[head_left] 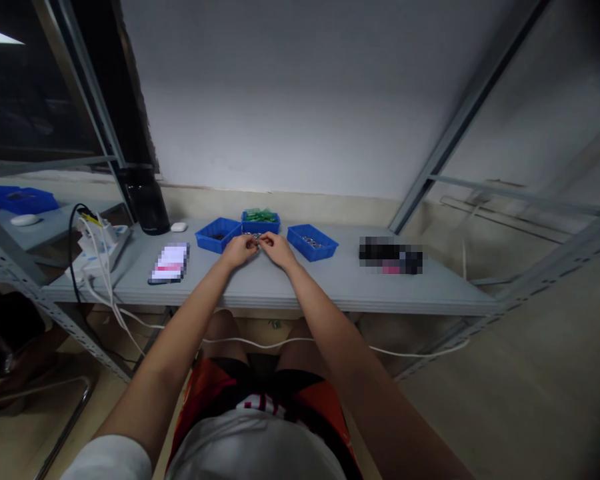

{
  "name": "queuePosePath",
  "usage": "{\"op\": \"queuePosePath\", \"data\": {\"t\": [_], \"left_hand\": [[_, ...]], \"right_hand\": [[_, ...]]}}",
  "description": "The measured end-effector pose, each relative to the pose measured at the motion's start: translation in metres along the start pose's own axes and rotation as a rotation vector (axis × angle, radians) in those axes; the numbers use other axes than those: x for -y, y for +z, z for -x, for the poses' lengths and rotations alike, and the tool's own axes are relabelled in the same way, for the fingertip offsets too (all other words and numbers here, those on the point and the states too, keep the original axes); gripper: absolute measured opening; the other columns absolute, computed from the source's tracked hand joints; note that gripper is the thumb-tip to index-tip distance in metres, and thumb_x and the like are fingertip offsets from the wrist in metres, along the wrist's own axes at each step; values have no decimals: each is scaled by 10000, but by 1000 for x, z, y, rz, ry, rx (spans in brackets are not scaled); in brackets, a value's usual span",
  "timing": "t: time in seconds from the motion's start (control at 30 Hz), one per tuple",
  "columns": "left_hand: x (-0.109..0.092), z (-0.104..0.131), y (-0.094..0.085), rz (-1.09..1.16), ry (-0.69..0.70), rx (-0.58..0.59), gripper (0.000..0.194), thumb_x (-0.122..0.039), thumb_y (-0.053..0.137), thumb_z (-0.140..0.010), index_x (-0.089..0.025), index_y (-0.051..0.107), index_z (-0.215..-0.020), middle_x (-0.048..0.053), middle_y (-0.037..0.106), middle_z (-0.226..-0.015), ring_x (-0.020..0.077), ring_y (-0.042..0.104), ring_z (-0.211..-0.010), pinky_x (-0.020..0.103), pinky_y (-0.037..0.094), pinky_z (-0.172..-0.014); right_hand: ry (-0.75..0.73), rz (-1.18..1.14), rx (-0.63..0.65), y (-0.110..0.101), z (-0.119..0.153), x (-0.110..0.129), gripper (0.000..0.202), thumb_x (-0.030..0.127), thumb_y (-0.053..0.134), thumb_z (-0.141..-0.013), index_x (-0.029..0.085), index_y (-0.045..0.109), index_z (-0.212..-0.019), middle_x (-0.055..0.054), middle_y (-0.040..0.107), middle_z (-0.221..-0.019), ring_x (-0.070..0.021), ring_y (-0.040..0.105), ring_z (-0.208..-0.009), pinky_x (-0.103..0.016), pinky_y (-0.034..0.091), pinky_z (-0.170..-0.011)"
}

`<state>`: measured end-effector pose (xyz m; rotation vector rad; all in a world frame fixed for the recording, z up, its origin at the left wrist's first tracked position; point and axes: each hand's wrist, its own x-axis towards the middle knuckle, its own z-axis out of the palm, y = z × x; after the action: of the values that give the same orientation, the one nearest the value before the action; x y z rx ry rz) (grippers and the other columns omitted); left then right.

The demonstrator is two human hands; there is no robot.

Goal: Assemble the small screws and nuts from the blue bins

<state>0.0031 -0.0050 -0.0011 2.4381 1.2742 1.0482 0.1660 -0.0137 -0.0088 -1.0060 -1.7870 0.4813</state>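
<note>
My left hand (241,250) and my right hand (277,249) meet over the middle of the grey table. Both have their fingers pinched together, and whatever sits between the fingertips is too small to name. Just behind my fingers lie small shiny metal pieces (251,235). To the left stands a blue bin (207,241) with dark small parts in it. Behind the hands, another blue bin (261,227) holds green pieces (260,215). On the right, a third blue bin (325,253) contains silvery metal parts (311,243).
A phone (170,263), a white case (179,227) and a black bottle (147,203) are on the left of the table (380,293). A power strip (103,250) with cables stands at the left end. Dark blurred items (390,255) lie right. Metal posts (460,113) frame the table.
</note>
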Motion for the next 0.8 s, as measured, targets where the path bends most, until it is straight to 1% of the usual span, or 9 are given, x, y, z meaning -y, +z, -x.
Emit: {"op": "queuePosePath", "data": {"t": [0.07,0.17,0.3,0.4,0.57,0.8], "left_hand": [[0,0,-1,4,3,-15,198,-219,566,-720,-142,683,-860,51,676,-780,149,567,-680,250,449,-670],[-2,-1,-2,9,3,-67,201,-223,559,-741,-144,676,-884,62,681,-828,152,579,-723,255,459,-708],[-5,0,-4,14,2,-126,218,-238,538,-784,-149,667,-935,67,680,-871,155,589,-758,262,465,-739],[-7,0,-5,7,2,-136,222,-234,528,-798,-150,665,-952,70,680,-903,156,593,-776,266,466,-756],[-7,0,-5,-12,-8,-141,233,-247,511,-817,-159,672,-961,67,683,-921,159,597,-798,270,466,-771],[-6,0,-6,1,-9,-145,231,-243,502,-830,-159,684,-944,78,683,-923,173,605,-827,283,465,-789]], "right_hand": [[24,-2,-25,-1,-1,0,189,331,541,-784,176,642,-822,-28,661,-764,-134,568,-684,-261,436,-691],[62,-42,-63,-2,-2,1,195,345,550,-771,172,634,-802,-26,656,-759,-134,559,-687,-257,431,-689],[117,-143,-43,-4,-3,3,207,358,550,-761,168,623,-797,-12,627,-708,-123,530,-632,-242,414,-631],[149,-189,-24,-4,-4,1,208,366,552,-758,171,615,-794,-3,612,-684,-116,518,-605,-234,403,-596],[169,-191,-11,-3,-4,0,224,391,554,-767,174,609,-783,1,605,-671,-117,523,-610,-230,400,-579],[172,-188,12,-4,-4,0,217,382,550,-764,173,607,-767,-8,609,-680,-126,537,-625,-244,414,-601]]}}
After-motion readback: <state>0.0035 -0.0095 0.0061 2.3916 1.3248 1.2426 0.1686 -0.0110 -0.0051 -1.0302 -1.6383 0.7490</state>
